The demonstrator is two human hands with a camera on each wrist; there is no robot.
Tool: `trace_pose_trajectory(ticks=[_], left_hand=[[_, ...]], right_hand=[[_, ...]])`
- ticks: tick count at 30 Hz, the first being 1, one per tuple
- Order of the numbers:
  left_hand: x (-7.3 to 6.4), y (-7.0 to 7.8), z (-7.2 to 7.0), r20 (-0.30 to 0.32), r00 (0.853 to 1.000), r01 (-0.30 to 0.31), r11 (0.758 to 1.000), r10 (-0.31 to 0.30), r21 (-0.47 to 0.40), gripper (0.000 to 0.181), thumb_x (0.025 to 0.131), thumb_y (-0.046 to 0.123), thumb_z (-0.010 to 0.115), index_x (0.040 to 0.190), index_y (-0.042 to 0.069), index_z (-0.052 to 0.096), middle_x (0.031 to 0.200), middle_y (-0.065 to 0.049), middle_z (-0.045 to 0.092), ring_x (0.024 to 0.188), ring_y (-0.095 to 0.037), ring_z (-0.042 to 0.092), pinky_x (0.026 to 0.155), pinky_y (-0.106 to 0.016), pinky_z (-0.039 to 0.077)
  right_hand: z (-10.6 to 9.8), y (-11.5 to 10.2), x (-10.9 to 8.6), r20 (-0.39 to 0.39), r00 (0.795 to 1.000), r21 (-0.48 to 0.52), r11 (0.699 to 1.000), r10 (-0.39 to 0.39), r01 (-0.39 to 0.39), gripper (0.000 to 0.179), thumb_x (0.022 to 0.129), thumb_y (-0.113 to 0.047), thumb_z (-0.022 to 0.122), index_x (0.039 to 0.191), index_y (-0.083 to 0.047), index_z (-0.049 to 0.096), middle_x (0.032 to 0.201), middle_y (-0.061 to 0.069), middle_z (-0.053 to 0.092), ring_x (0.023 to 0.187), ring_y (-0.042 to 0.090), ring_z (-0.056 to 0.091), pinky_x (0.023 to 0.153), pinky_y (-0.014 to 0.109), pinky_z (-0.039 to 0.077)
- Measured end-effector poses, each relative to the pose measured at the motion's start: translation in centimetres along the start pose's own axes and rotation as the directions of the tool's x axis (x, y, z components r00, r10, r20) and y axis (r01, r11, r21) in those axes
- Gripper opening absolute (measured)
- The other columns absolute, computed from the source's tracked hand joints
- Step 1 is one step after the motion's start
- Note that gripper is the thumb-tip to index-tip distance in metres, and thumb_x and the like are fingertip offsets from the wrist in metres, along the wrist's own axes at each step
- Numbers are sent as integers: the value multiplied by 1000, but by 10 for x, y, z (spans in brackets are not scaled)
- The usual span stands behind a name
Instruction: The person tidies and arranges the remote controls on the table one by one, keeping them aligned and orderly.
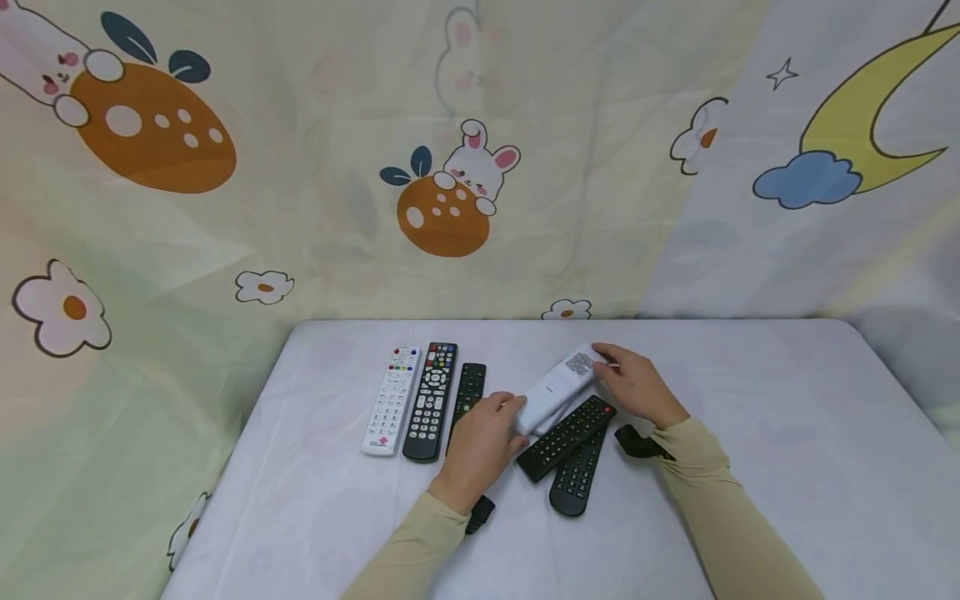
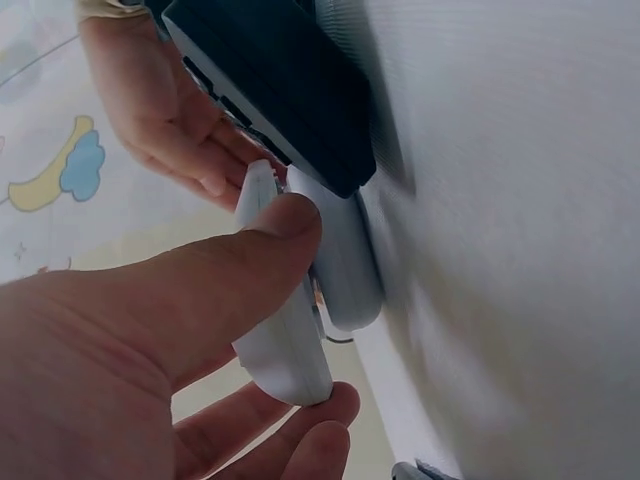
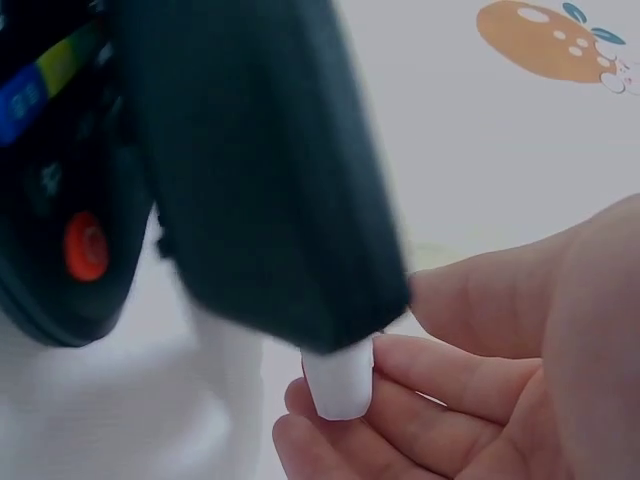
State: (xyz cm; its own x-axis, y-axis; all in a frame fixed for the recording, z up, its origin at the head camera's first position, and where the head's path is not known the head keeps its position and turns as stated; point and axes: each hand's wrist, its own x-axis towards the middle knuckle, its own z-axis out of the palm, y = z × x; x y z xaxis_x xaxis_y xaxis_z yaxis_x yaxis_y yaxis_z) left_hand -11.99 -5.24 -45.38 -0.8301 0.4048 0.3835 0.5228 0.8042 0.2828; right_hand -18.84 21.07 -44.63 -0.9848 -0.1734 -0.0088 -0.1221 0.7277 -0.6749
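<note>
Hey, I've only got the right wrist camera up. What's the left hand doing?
Observer: In the head view, the left hand holds the white remote at the end away from its printed code.
Operator: Any other remotes over to the left?
Observer: Yes, three side by side: a white keypad remote, a long black remote and a partly hidden black remote.

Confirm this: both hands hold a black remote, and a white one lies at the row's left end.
No: the head view shows the left hand and right hand holding a white remote. The row's left-end remote is white, as stated.
</note>
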Motion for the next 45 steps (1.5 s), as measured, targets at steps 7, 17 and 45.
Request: trace_pose_trajectory(ticks=[7,17,45], left_hand=[[-1,0,-2,2,1000,6,1000,-6,-14,58,71,21,92,123,7,70,116,-9,68,98,-22,68,79,-33,58],[-4,1,-12,-14,1000,-17,1000,17,-16,58,73,24,91,124,6,70,117,-9,68,100,-23,68,84,-33,57],[-15,-6,-25,29,1000,3,991,1,-132,57,83,27,83,130,3,63,118,-12,67,95,-22,70,79,-33,59]], right_hand=[[-3,-6,0,-10,1000,13,1000,-17,17,46,106,-17,45,145,9,45,143,31,49,125,48,53,101,57,45],[-5,-19,2,-45,999,24,999,-24,25,45,106,-15,46,145,7,46,139,30,53,121,45,57,98,56,48],[-4,-50,20,-80,990,221,967,-113,128,43,106,-16,52,144,2,48,145,22,50,128,39,52,105,52,45]])
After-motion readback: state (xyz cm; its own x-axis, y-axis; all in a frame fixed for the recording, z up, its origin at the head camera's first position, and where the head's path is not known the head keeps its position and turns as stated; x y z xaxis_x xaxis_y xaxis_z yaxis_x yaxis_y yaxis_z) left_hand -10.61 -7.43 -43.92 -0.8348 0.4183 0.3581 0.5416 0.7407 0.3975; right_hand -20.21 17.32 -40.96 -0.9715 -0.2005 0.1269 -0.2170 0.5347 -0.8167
